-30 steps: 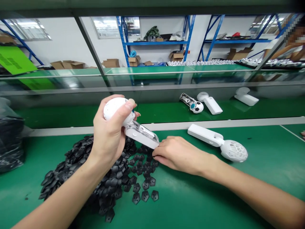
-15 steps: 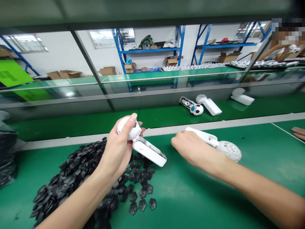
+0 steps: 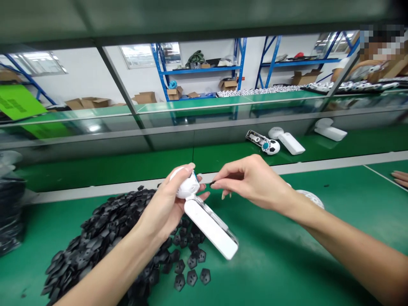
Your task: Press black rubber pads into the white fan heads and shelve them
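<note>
My left hand (image 3: 167, 202) is wrapped round the round head of a white device (image 3: 212, 229), whose long body points down to the right. Between the thumb and fingers of my right hand (image 3: 251, 180) is a small black piece (image 3: 212, 183), just right of the device's head and apart from it. Under and beside my left forearm lies a large heap of black pentagon pieces (image 3: 105, 229), with several loose ones at its right edge. Behind my right wrist, a white lattice-patterned round part (image 3: 310, 197) is partly hidden.
On the lower green strip beyond the ledge lie an opened device with a football-patterned head (image 3: 270, 145) and two white devices (image 3: 291, 143) (image 3: 330, 129). Another person's fingers (image 3: 400, 176) show at the right edge. A dark plastic bag (image 3: 11, 212) stands at left.
My right hand has moved left and up, close to the device, and the black piece now shows in its fingers. My left hand has shifted right, the device's body tilting more steeply downward.
</note>
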